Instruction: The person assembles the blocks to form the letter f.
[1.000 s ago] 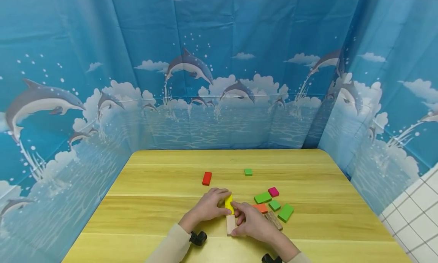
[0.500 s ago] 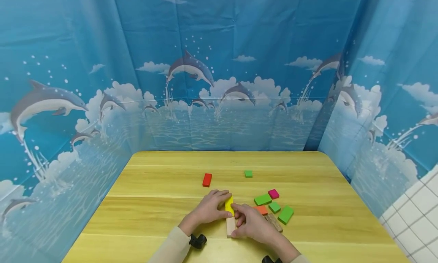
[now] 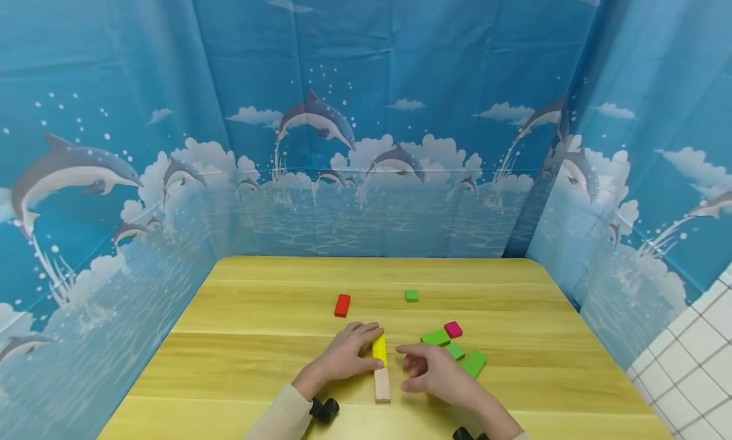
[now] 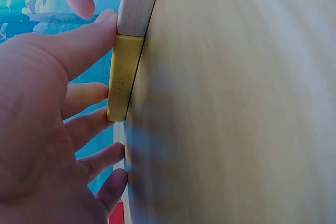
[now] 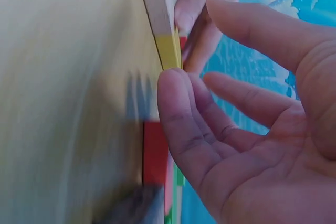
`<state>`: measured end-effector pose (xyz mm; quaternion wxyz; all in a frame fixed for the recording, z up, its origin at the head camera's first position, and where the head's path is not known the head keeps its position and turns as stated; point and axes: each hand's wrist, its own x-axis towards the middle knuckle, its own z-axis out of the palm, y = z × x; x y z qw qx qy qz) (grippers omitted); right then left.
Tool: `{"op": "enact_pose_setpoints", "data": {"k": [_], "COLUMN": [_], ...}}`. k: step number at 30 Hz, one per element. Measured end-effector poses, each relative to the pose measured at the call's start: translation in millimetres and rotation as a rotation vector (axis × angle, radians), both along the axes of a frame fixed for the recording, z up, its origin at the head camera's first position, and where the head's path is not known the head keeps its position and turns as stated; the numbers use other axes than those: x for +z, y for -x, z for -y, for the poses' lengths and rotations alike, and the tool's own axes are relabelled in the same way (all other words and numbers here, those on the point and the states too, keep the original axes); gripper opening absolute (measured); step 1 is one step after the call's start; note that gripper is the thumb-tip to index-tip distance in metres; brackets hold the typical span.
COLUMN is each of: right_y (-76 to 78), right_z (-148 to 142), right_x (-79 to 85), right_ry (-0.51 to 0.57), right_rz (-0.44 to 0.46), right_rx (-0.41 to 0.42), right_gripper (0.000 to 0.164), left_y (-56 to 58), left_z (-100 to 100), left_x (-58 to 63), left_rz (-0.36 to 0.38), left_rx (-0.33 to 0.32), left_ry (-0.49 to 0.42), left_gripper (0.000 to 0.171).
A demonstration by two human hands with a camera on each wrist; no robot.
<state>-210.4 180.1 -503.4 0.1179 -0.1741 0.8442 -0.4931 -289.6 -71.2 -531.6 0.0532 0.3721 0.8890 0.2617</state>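
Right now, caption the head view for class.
Left hand touches yellow block, end to end with pale wooden block; right hand hovers nearby.

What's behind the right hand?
Beyond the right hand, the head view shows green blocks and a pink block. The right wrist view shows a red-looking block and a dark, blurred shape, apparently hidden by the hand in the head view. Anything else there can't be seen.

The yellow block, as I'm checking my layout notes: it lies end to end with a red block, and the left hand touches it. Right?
No, wrong neighbour: the yellow block, touched by the left hand, lies end to end with a pale wooden block, as the head view shows.
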Motion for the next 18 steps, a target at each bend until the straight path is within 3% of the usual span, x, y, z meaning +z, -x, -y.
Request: {"op": "enact_pose_setpoints", "data": {"k": [13, 18], "right_y": [-6.9, -13.2], "right_z": [-43, -59], "right_x": [7.6, 4.5], "right_ry": [-0.067, -0.144], "right_rz": [-0.007, -0.042], "right_rx": [-0.084, -0.148], "right_gripper": [0.061, 0.058], "left_y": [-4.8, -4.3], "left_z": [1, 3], "left_x": [0.5, -0.7], "left_rz": [0.003, 0.003], "left_rx": [-0.011, -0.017], "left_ry": [0.003, 0.005], "left_gripper": [0.069, 0.070]}}
